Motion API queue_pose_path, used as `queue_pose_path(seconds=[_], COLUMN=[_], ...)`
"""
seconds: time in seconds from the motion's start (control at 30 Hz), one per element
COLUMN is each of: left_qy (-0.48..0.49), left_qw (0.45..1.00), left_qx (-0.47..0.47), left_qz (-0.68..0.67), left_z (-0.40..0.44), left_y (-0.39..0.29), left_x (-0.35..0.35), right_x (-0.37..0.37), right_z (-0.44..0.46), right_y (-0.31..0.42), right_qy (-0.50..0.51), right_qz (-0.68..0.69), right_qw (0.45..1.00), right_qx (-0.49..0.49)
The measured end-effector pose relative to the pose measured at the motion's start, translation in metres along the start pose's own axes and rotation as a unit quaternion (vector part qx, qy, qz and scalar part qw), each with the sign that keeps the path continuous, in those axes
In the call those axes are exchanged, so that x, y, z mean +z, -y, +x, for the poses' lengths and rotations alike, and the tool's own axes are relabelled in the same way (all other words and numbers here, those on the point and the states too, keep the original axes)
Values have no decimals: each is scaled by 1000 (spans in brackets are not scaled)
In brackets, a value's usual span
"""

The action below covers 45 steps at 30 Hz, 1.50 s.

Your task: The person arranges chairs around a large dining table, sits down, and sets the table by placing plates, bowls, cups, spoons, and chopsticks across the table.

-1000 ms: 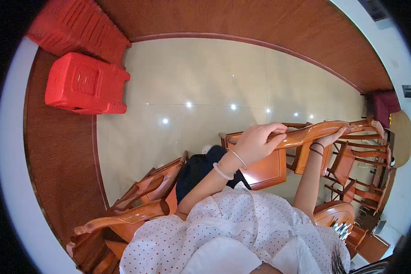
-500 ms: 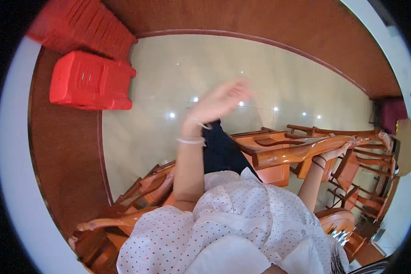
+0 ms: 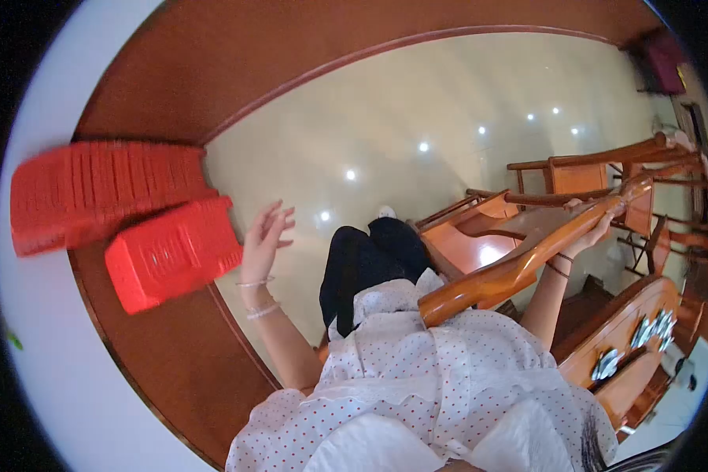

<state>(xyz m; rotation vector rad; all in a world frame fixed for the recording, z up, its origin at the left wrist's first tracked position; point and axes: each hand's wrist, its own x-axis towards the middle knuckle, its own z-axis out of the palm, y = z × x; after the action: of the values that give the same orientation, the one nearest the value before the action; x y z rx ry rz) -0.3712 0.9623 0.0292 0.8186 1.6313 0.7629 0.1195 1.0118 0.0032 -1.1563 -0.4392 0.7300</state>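
Observation:
My right hand (image 3: 592, 234) grips the top rail of a glossy wooden chair (image 3: 480, 287), with fingertips showing on the rail's far side. The chair is tilted against the front of my dotted blouse, and its orange-brown seat shows beyond the rail. Out to the left, my left hand (image 3: 263, 242) is raised in the air with fingers apart, holding nothing. It is nearest to a red plastic stool (image 3: 173, 252), but a gap of floor seems to separate them.
A stack of red plastic stools (image 3: 110, 193) stands by the brown panelled wall (image 3: 236, 63) at left. More wooden chairs (image 3: 578, 177) line the right side. A round wooden table (image 3: 582, 362) with tableware (image 3: 653, 329) is at lower right. Glossy tiles (image 3: 385, 118) cover the floor.
My left hand has swung from the middle out to the left. The view has turned left, bringing the red stools lower. My right hand keeps its hold on the chair, whose rail now slants more steeply.

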Motion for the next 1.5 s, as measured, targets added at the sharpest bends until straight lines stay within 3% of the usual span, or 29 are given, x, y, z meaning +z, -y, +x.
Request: queue_pose_path(seconds=[0.2,0.27,0.3,0.33,0.37,0.57,0.63,0.7,0.77,0.87,0.97,1.03,1.1,1.13,1.17,1.23,1.27,1.3,1.33,1.37,1.4,1.47,1.5], left_qy=[159,243,294,348,380,529,546,551,526,482,487,531,565,572,586,580,558,568,586,599,604,589,594], left_qw=[981,956,934,905,888,785,764,766,788,820,830,796,755,738,721,689,676,666,647,625,615,697,692], left_qx=[28,36,69,102,103,155,178,172,124,80,58,87,116,129,138,175,200,208,153,97,98,109,116], left_qz=[106,158,191,221,238,283,294,284,296,296,266,278,313,333,344,398,438,437,463,491,498,394,393], left_z=[49,73,85,95,106,174,200,234,280,339,376,406,434,451,476,513,520,548,579,600,596,564,585], left_y=[-48,-67,-74,-79,-85,-129,-155,-173,-182,-181,-201,-207,-213,-217,-214,-223,-236,-242,-250,-263,-291,-366,-380], left_x=[49,74,87,98,107,124,107,83,61,53,94,139,189,217,242,298,324,354,380,402,425,472,497], right_x=[14,9,10,24,24,26,42,44,53,58,76,86,102,84,73,94,103,122,137,146,150,145,142], right_z=[-13,-11,-15,-22,-20,-36,-39,-43,-52,-64,-66,-67,-70,-75,-76,-66,-46,-24,-2,23,55,124,165], right_y=[10,2,3,13,12,22,29,32,44,32,38,38,54,54,57,97,120,137,146,148,147,141,141], right_qy=[9,-74,-61,-74,-68,-83,-98,-156,-91,-213,-258,-297,-322,-247,-227,-252,-269,-320,-364,-373,-407,-418,-398], right_qz=[-27,12,-117,-134,12,-75,-71,-59,-34,-53,-28,-12,-92,-199,-271,-374,-378,-442,-496,-486,-503,-520,-522], right_qw=[999,997,988,985,997,990,991,982,985,966,959,946,930,939,924,851,849,782,704,702,714,738,754], right_qx=[-20,-16,-78,-75,15,83,52,92,142,132,117,125,149,134,149,271,254,300,354,364,266,101,34])
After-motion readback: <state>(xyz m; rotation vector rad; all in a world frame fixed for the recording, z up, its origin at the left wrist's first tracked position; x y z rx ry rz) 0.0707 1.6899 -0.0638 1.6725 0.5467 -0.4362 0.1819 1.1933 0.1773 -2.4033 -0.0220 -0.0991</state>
